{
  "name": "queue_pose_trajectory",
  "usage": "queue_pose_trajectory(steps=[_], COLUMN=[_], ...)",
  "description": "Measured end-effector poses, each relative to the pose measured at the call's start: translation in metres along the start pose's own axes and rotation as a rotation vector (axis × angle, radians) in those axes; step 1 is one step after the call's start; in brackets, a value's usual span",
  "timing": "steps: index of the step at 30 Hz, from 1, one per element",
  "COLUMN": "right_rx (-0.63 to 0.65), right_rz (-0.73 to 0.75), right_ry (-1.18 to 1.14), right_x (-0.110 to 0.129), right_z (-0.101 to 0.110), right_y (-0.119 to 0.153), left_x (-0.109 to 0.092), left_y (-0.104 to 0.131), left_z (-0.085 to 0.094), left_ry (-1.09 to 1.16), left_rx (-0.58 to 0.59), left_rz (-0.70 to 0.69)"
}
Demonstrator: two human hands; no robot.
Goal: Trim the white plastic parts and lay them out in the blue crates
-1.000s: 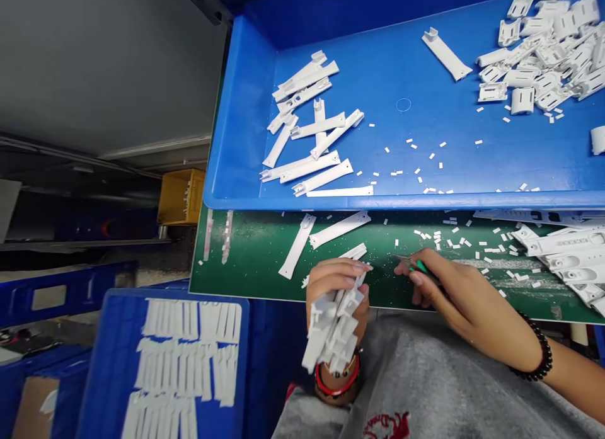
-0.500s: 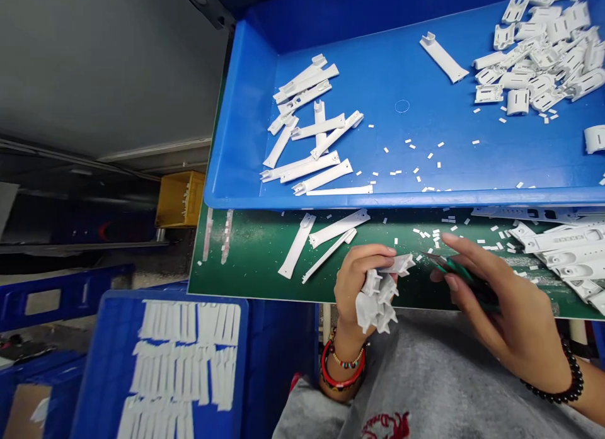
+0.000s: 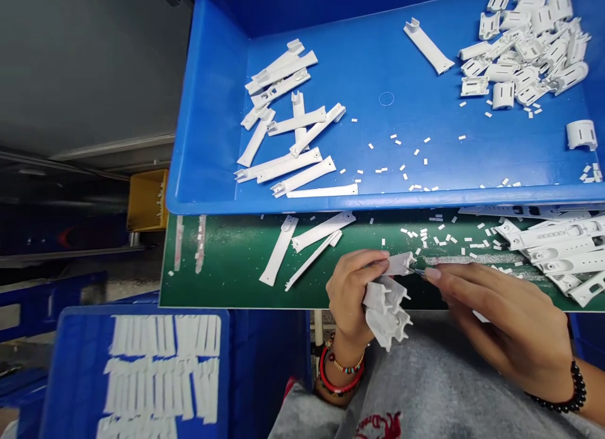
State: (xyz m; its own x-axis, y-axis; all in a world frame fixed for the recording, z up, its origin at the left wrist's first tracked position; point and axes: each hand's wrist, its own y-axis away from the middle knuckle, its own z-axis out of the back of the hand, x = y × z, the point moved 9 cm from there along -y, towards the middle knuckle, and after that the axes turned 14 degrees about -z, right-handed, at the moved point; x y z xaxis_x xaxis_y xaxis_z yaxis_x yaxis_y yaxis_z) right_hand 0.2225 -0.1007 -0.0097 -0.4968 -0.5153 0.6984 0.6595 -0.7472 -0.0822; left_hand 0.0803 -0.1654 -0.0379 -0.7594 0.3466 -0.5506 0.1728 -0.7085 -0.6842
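Observation:
My left hand (image 3: pixel 350 291) is wrapped round a bundle of white plastic parts (image 3: pixel 386 310), their notched ends facing right. One part (image 3: pixel 401 264) sticks out above the others at the thumb. In my closed right hand (image 3: pixel 508 322) are small nippers (image 3: pixel 418 272); only their metal tip shows past the fingers, and the handles are hidden. That tip meets the notched end of the upper part. On the green table just left of my left hand lie three long white plastic strips (image 3: pixel 278 250).
A large blue tray (image 3: pixel 331 203) behind my hands holds long white strips (image 3: pixel 295 168) at left and curved white pieces (image 3: pixel 503 96) at right. White offcuts dot the green table (image 3: pixel 212 281). More long parts (image 3: pixel 558 240) lie right. Lower left, a blue bin (image 3: pixel 70 370) carries rows of strips.
My right hand has moved left and its fingers have closed over the nippers, bringing their tip to the upper part's end. The view has shifted slightly, so the surroundings appear farther left.

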Motion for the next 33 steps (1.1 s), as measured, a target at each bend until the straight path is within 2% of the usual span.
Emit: queue_pose_trajectory(steps=[4, 7, 9, 13, 20, 23, 28, 33], right_rx=[-0.1, -0.109, -0.112, -0.199, -0.072, -0.061, -0.086, -0.065], right_rz=[0.027, 0.058, 0.055, -0.021, 0.0, 0.004, -0.085, -0.099], right_ry=[0.028, 0.009, 0.024, 0.125, -0.11, -0.052, 0.002, -0.014], right_x=[0.006, 0.007, 0.002, -0.012, 0.001, -0.002, -0.018, -0.002], right_z=[0.008, 0.009, 0.008, 0.013, 0.009, 0.003, 0.0, 0.005], right_y=[-0.002, -0.002, -0.003, -0.005, -0.006, -0.007, -0.017, -0.024], left_x=[-0.005, -0.006, -0.006, -0.001, 0.001, 0.0, -0.002, -0.003], left_y=[-0.001, 0.001, 0.002, 0.004, 0.003, 0.001, -0.003, -0.005], left_z=[0.002, 0.004, 0.005, 0.011, 0.009, 0.01, 0.009, 0.007], left_ry=[-0.034, -0.045, -0.047, -0.064, -0.011, -0.01, 0.023, 0.007], left_rx=[-0.01, -0.006, -0.005, -0.033, -0.03, -0.034, -0.035, -0.048], left_rz=[-0.048, -0.059, -0.055, -0.006, 0.003, -0.005, -0.033, -0.041])
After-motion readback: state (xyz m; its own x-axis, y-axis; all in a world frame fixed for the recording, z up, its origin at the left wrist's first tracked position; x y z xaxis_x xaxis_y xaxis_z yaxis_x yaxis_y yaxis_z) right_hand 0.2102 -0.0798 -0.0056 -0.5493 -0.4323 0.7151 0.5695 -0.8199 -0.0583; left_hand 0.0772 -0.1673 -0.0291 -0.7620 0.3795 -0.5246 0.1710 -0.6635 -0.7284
